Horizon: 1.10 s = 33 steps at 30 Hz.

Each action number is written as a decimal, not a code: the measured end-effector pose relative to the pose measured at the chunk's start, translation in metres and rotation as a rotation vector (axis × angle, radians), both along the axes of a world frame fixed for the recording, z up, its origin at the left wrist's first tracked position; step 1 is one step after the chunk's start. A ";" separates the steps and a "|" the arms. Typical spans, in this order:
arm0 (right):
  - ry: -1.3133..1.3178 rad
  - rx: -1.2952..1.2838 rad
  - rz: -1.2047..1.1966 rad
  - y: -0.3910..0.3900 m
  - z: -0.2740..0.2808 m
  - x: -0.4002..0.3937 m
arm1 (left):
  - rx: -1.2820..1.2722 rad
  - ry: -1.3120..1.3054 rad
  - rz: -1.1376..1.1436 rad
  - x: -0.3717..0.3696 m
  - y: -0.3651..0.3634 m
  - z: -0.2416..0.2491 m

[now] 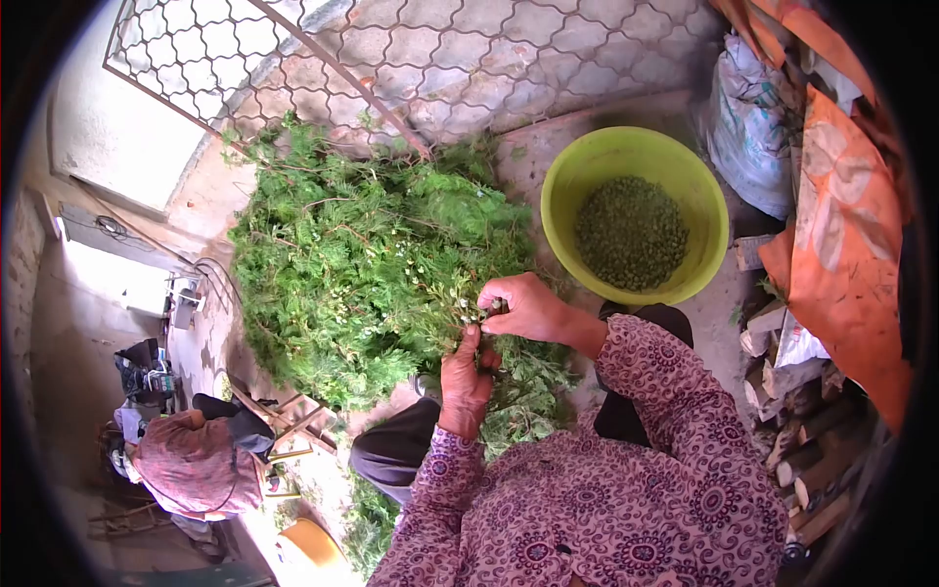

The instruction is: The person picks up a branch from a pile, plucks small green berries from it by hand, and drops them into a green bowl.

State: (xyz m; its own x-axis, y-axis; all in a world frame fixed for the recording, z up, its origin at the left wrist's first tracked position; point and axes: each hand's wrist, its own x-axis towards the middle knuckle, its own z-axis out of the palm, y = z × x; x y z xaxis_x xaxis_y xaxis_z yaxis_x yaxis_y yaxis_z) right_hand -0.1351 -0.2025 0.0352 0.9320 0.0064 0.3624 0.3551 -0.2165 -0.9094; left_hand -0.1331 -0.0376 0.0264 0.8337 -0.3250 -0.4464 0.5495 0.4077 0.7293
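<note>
Your left hand (464,389) is clamped on a sprig (462,319) at the branch pile's (342,264) near-right edge, long axis unclear; right fingertips are drawn together beside it, grip contents unclear, and the right hand (528,308) is nearer the green tub (709,201), beyond-right; no legible writing.

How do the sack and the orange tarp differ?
The sack is pale with bluish marks, while the tarp is orange with paler patches. The sack bulges in a rounded shape; the tarp spreads in loose folds. The tarp also takes up more of the picture than the sack. Both are creased and near the wood pile.
</note>
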 end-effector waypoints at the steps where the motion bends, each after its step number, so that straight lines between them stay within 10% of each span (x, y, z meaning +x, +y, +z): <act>1: 0.021 -0.017 0.007 0.002 0.001 0.003 | -0.007 -0.001 0.003 0.004 0.003 0.002; 26: 0.038 -0.247 -0.081 0.043 0.000 0.098 | -0.077 0.132 -0.100 0.123 0.031 -0.002; 28: 0.558 0.326 0.091 0.041 0.014 0.099 | -0.092 0.148 -0.076 0.125 0.031 0.000; 33: 0.521 0.713 -0.038 0.012 0.026 0.097 | -0.131 0.127 -0.010 0.127 0.037 0.007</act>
